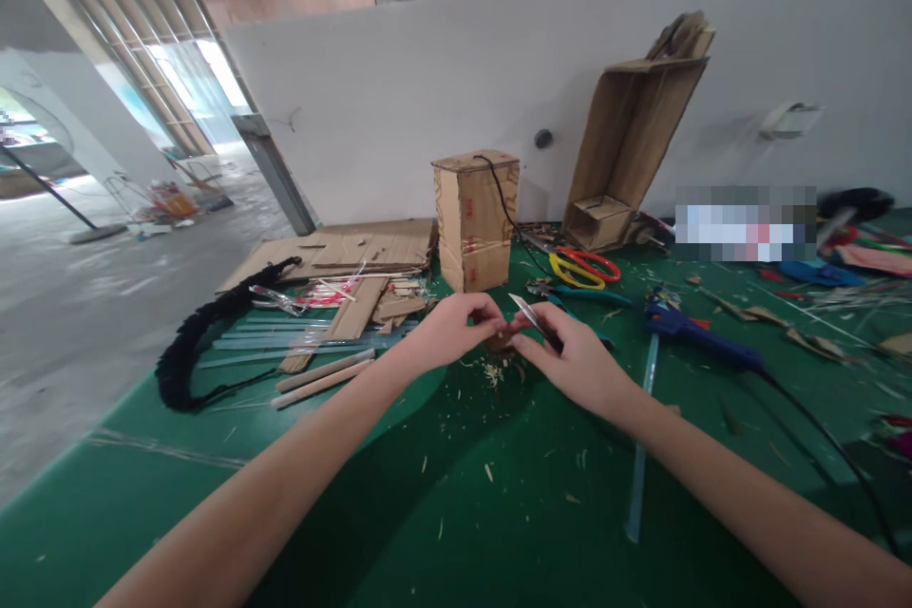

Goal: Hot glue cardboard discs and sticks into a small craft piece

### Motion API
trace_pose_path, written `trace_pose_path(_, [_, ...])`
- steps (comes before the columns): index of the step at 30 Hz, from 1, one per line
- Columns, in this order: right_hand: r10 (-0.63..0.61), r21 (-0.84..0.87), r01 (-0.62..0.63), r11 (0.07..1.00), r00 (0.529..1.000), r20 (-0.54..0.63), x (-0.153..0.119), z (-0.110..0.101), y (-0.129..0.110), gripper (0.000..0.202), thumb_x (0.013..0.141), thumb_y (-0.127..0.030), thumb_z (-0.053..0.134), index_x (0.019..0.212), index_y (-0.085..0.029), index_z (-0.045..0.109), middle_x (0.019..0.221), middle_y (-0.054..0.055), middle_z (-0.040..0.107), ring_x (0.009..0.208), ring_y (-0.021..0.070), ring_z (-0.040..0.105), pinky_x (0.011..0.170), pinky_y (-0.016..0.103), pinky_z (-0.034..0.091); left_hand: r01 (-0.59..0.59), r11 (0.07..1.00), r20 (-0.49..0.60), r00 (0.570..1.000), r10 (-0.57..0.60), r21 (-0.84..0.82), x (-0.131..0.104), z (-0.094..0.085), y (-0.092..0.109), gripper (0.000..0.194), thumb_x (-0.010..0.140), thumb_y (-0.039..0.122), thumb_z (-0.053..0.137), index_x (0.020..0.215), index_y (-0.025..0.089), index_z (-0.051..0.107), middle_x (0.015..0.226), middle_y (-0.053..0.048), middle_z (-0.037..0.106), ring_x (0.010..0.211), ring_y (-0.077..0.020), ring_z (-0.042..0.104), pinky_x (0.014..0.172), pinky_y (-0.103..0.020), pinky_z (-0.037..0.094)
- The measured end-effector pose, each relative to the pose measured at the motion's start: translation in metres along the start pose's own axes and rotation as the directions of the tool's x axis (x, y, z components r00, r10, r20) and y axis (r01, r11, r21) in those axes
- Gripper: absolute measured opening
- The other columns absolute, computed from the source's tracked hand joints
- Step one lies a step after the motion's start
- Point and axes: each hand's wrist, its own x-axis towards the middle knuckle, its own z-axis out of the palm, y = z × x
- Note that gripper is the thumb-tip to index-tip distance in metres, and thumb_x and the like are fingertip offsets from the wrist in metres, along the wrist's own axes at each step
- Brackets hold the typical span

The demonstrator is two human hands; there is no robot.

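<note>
Over the green table, both hands meet near the middle of the head view. My right hand is closed around a craft knife, its pale blade pointing up and to the left. My left hand is closed, fingertips pinched around a small brown piece that is mostly hidden. The right fingertips touch or nearly touch that same piece. Just below the hands lie thin pale shavings. Right behind them stands an upright cardboard box with a black cord over its top.
To the right lie yellow-and-red scissors, pliers and a blue glue gun with a clear glue stick. Glue sticks, wooden rods and a black fuzzy strip lie left. A tall cardboard structure leans by the wall.
</note>
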Motion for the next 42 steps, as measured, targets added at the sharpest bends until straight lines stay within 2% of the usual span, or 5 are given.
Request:
trace_pose_path(5, [-0.133,-0.232,0.102,0.967,0.984,-0.122,-0.003,-0.008,0.002,0.023,0.086,-0.033,0.034,0.093,-0.020,0.052,0.079,0.003,0.060,0.068,0.0141,0.053,0.060,0.026,0.036,0.064,0.998,-0.053,0.997,-0.065,-0.014,0.002,-0.009,-0.011,0.021,0.078,0.031,0.047,0.071,0.016,0.059,0.070,-0.003,0.063,0.066,-0.0135,0.055,0.062,-0.025,0.040])
trace_pose_path(11, [-0.290,-0.608,0.369,0.703,0.929,0.228,-0.004,-0.001,0.006,0.030,0.088,-0.031,0.030,0.076,-0.020,0.056,0.069,0.003,0.061,0.066,0.0141,0.054,0.053,0.025,0.028,0.058,0.998,-0.073,0.996,-0.057,0.021,0.005,-0.013,-0.019,0.023,0.076,0.035,0.048,0.072,0.017,0.063,0.074,-0.002,0.064,0.070,-0.0150,0.056,0.065,-0.026,0.040])
trace_pose_path(15, [-0.294,-0.721,0.366,0.589,0.928,0.231,-0.002,0.006,0.006,0.033,0.089,-0.030,0.031,0.071,-0.019,0.056,0.066,0.003,0.062,0.062,0.0136,0.054,0.049,0.027,0.021,0.071,0.996,-0.072,0.995,-0.075,-0.055,0.006,-0.002,-0.026,0.024,0.075,0.036,0.050,0.074,0.017,0.064,0.076,-0.002,0.065,0.072,-0.0146,0.056,0.067,-0.026,0.041])
trace_pose_path(22, [-0.307,-0.779,0.341,0.527,0.931,0.199,-0.001,0.007,0.007,0.033,0.089,-0.031,0.032,0.070,-0.018,0.056,0.063,0.004,0.062,0.059,0.0142,0.054,0.049,0.027,0.020,0.095,0.963,-0.152,0.979,-0.136,-0.254,0.005,0.014,-0.038,0.029,0.073,0.040,0.052,0.076,0.013,0.064,0.073,-0.003,0.064,0.067,-0.0134,0.055,0.064,-0.024,0.042])
trace_pose_path(42, [-0.181,-0.805,0.294,0.515,0.955,0.234,-0.001,0.013,0.011,0.031,0.088,-0.035,0.033,0.073,-0.018,0.054,0.054,0.004,0.061,0.040,0.0132,0.051,0.042,0.027,0.011,0.081,0.962,-0.195,0.971,-0.134,-0.261,0.003,0.018,-0.037,0.030,0.074,0.042,0.050,0.071,0.014,0.061,0.069,-0.001,0.061,0.064,-0.0121,0.052,0.061,-0.024,0.040])
